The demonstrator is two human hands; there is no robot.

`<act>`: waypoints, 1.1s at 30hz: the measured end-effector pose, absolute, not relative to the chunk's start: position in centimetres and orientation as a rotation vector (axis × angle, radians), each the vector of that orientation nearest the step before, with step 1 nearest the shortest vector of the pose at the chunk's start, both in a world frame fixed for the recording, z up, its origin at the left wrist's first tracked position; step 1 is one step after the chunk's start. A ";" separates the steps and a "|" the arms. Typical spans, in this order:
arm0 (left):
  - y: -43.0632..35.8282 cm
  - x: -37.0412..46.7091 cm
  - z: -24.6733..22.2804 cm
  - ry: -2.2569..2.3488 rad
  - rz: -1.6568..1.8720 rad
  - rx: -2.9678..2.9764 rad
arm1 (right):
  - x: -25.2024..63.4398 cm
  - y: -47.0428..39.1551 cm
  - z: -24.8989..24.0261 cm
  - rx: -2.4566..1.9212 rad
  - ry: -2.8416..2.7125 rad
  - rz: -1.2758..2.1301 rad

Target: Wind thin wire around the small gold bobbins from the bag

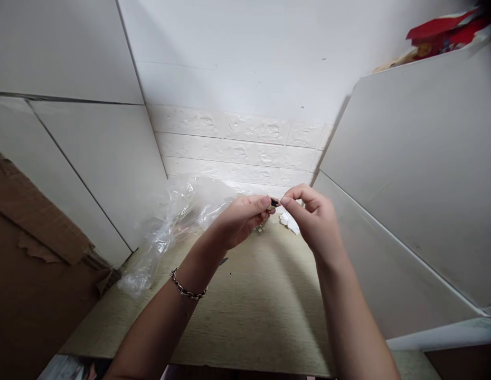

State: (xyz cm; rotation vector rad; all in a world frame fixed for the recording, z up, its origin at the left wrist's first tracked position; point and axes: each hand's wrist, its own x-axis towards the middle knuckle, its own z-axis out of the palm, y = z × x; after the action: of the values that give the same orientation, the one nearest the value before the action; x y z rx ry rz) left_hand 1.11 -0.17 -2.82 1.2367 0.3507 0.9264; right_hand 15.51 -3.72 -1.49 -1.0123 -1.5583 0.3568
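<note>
Above the table my left hand (pixel 247 216) is closed around a small dark piece (pixel 274 202), too small to name, which shows between thumb and fingers. My right hand (pixel 312 216) pinches with thumb and forefinger at the right end of that piece; what exactly lies between those fingertips is hidden. Behind and below the hands, crumpled white paper or tissue (pixel 289 222) rests on the table. A little heap of small pieces (pixel 261 228) is partly covered by my left hand. The dark tip of a thin object (pixel 223 261) pokes out beside my left wrist.
Crumpled clear plastic (pixel 166 237) spreads over the left and back of the wooden table (pixel 253 316). White cabinets (pixel 98 153) stand at left, with torn cardboard (pixel 35 211) in front. A pale panel (pixel 419 174) bounds the right, red items (pixel 443 31) on top. A white brick-patterned wall (pixel 237 140) closes the back.
</note>
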 end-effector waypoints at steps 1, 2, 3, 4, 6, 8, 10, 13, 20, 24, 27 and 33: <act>-0.2 1.1 -2.8 0.334 0.915 1.193 | 15.7 -3.7 -1.5 -1.010 -1.541 0.383; -0.3 1.1 -2.8 0.315 0.902 1.149 | 15.9 -3.7 -1.5 -1.010 -1.521 0.391; -0.4 1.1 -2.7 0.293 0.889 1.107 | 16.1 -3.7 -1.5 -1.008 -1.498 0.383; -0.4 1.0 -2.7 0.272 0.880 1.073 | 16.2 -3.8 -1.4 -1.002 -1.474 0.362; -0.5 0.9 -2.6 0.242 0.869 1.033 | 16.4 -4.1 -1.2 -0.980 -1.440 0.291; -0.6 0.8 -2.5 0.232 0.869 1.033 | 16.4 -4.5 -1.0 -0.949 -1.435 0.193; -0.6 0.8 -2.5 0.238 0.872 1.057 | 16.2 -4.9 -0.7 -0.927 -1.465 0.106; -0.6 0.8 -2.5 0.254 0.880 1.115 | 15.9 -5.2 -0.6 -0.925 -1.550 0.067; -0.9 0.8 -2.3 0.298 0.863 1.236 | 15.6 -4.6 -0.9 -0.962 -1.612 0.157; -0.9 0.9 -2.3 0.316 0.861 1.262 | 15.4 -4.6 -1.0 -0.946 -1.583 0.167; -0.8 1.0 -2.4 0.293 0.892 1.273 | 15.1 -4.9 -0.9 -0.939 -1.563 0.116; -1.1 1.4 -2.3 0.290 1.023 1.306 | 13.7 -5.8 -1.1 -1.034 -1.566 -0.315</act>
State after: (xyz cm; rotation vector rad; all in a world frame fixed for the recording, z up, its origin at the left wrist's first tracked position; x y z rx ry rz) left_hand 1.36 -1.15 -2.32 1.3063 0.2903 1.0228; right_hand 13.73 -5.81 -1.14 -1.0336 -1.5663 -0.3148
